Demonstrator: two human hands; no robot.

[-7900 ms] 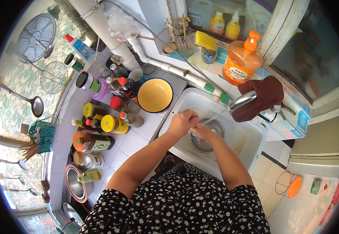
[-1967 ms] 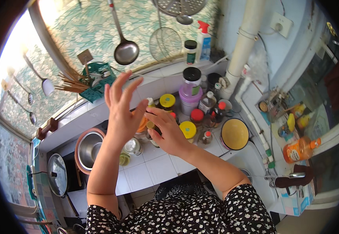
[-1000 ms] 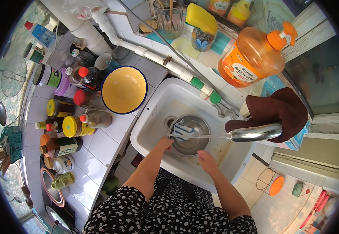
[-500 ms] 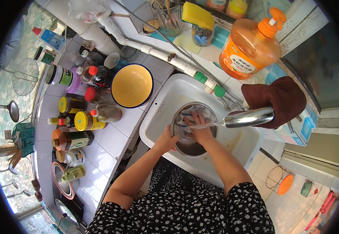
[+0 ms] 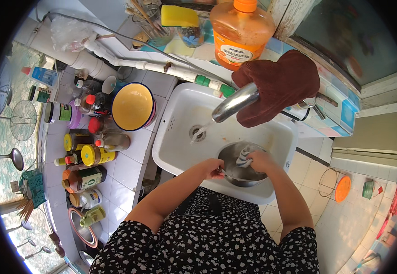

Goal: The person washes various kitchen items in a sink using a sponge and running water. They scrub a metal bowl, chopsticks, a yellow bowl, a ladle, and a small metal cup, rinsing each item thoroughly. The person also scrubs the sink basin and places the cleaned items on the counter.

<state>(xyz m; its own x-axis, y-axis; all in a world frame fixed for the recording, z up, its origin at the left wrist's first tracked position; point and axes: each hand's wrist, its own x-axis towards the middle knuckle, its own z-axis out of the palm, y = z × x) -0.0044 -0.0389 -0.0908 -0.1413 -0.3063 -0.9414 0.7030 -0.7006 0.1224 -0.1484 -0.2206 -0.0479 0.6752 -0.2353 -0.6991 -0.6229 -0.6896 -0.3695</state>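
A round metal bowl [image 5: 238, 181] is held over the near right part of the white sink [image 5: 175, 157], tilted a little. Its left rim is pinched between the thumb and fingers of my left hand [image 5: 214, 169]. Inside the bowl, my right hand [image 5: 259, 162] closes round a bunched white cloth [image 5: 244, 156] with dark blue stripes; part of the cloth is hidden by my fingers. Water runs from the metal faucet [image 5: 236, 103] toward the drain [image 5: 197, 133], beside the bowl rather than into it.
A brown cloth [image 5: 278, 86] hangs over the faucet. Behind the sink stand an orange soap bottle [image 5: 240, 34] and a yellow sponge [image 5: 180, 16] on a glass. On the tiled counter left of the sink are a yellow enamel bowl [image 5: 132, 106] and several jars and bottles.
The bowl has moved right and toward me, out from under the running water. My right hand, spread on the wet cloth before, now grips it bunched. The whole view has shifted.
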